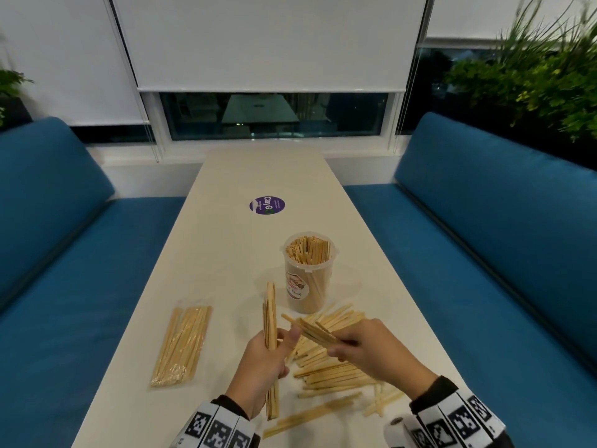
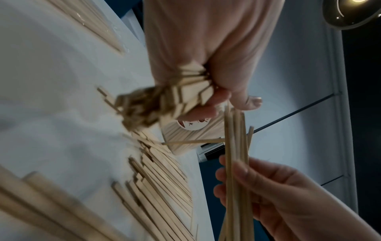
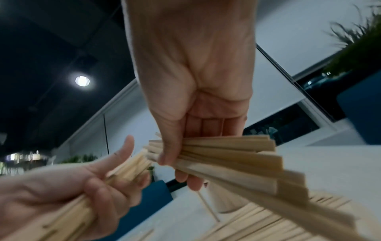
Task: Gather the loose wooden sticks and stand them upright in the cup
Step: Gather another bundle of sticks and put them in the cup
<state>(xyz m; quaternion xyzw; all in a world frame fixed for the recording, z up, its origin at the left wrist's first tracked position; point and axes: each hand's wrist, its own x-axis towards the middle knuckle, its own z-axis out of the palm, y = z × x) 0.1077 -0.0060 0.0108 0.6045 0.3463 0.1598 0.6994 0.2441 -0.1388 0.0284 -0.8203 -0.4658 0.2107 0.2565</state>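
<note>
My left hand (image 1: 269, 354) grips an upright bundle of flat wooden sticks (image 1: 270, 318) above the near table. To its right, my right hand (image 1: 361, 347) holds a smaller fanned bundle (image 1: 311, 329) whose tips point at the left thumb. The clear plastic cup (image 1: 307, 276), packed with upright sticks, stands just beyond both hands. A loose pile of sticks (image 1: 336, 367) lies flat under and behind the right hand. In the left wrist view the left hand (image 2: 208, 97) clamps its bundle (image 2: 175, 97). In the right wrist view the right hand (image 3: 179, 156) pinches its fan of sticks (image 3: 230, 156).
A sealed plastic packet of sticks (image 1: 182, 344) lies at the left of the white table (image 1: 226, 253). A purple round sticker (image 1: 267, 205) sits farther back. A few stray sticks (image 1: 310, 415) lie near the front edge. Blue benches (image 1: 484, 237) flank both sides.
</note>
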